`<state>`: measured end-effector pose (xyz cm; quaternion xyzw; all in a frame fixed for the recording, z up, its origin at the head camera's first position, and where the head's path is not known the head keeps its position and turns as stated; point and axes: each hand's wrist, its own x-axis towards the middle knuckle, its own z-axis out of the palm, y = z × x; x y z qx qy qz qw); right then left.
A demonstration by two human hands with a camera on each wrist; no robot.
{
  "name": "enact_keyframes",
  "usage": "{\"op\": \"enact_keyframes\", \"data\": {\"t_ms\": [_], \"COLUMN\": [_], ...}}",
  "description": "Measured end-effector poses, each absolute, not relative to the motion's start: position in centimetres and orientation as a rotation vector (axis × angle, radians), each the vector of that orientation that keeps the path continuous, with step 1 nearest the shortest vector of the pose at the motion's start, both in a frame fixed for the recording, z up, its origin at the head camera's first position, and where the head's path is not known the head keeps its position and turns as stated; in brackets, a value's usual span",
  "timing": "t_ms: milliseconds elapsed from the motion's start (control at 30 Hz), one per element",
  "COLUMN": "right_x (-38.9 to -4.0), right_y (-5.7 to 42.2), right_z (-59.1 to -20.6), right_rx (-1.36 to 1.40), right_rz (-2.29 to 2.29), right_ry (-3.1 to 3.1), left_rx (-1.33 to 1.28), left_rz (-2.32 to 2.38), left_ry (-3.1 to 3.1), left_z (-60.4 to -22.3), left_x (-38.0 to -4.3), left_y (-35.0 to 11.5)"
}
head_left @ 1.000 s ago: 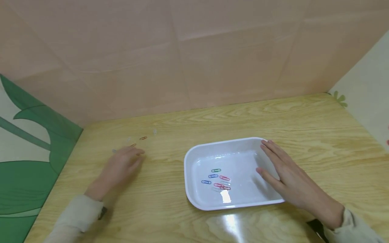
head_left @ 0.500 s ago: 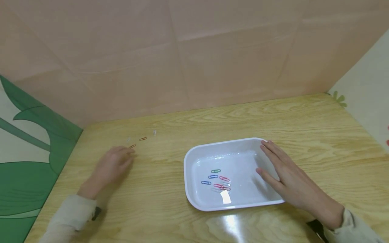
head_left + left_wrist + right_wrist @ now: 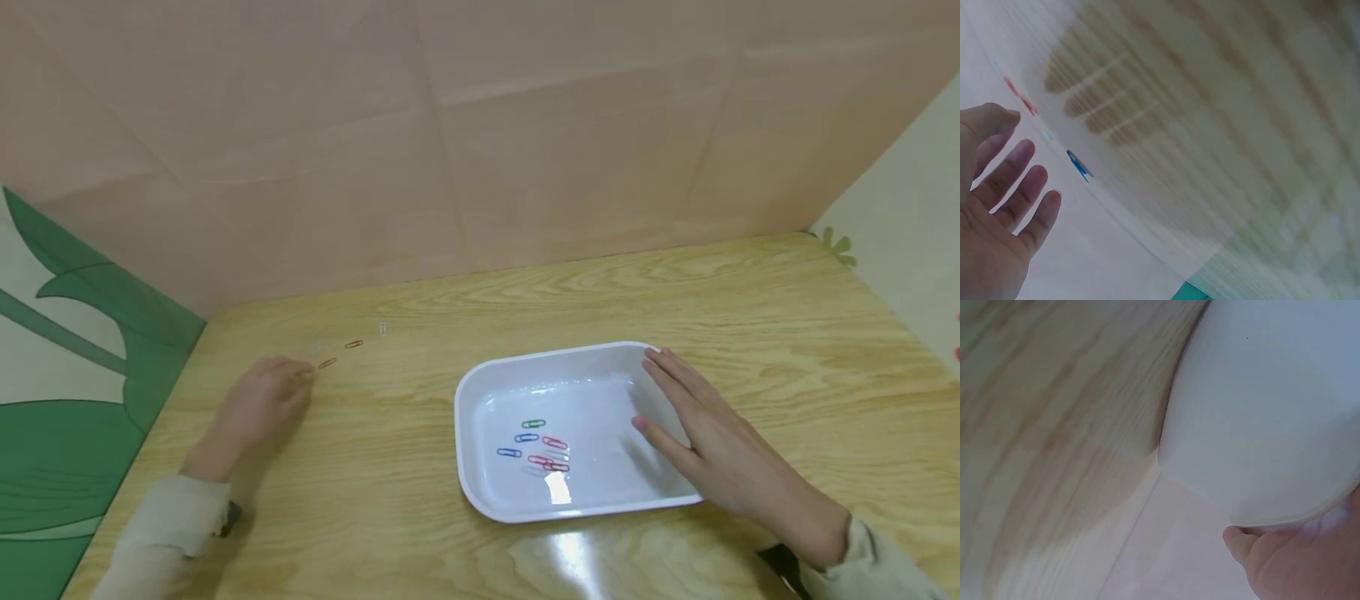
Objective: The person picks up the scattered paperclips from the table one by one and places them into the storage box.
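My left hand (image 3: 258,404) hovers low over the left side of the table, its fingers loosely bent and holding nothing. In the left wrist view, a blue paper clip (image 3: 1079,165) lies ahead of the fingertips; the hand hides it in the head view. Beyond the hand lie an orange-red paper clip (image 3: 327,363), a second orange-red one (image 3: 354,343) and a white paper clip (image 3: 382,329). My right hand (image 3: 712,433) rests with straight fingers along the right rim of the white tray (image 3: 480,500), thumb over its inside.
Several paper clips lie in the tray's left half, among them a green one (image 3: 533,424), a blue one (image 3: 509,452) and a red one (image 3: 554,442). A pinkish cloth wall (image 3: 450,142) closes off the wooden table (image 3: 375,500) at the back; a green-patterned panel (image 3: 60,458) stands left.
My left hand has drawn back to the left and slightly nearer, uncovering more of an orange-red paper clip. The right hand and the tray have stayed in place.
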<state>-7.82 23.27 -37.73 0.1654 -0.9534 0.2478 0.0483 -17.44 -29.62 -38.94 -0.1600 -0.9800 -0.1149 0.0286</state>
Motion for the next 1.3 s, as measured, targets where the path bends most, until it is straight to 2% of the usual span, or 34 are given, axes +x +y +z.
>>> {"op": "enact_keyframes", "data": {"t_ms": [633, 1300], "right_x": [-7.7, -7.8], "right_y": [23.4, 23.4], "right_z": [-37.8, -37.8], "right_rx": [0.509, 0.529], "right_rz": [0.758, 0.748], "right_ry": [-2.905, -2.885], "left_rx": [-0.449, -0.287], "left_rz": [-0.196, -0.298], "left_ry": [-3.082, -3.220], "left_z": [-39.2, -38.6], "left_x": [-18.5, -17.9], "left_y": [-30.5, -31.1]}}
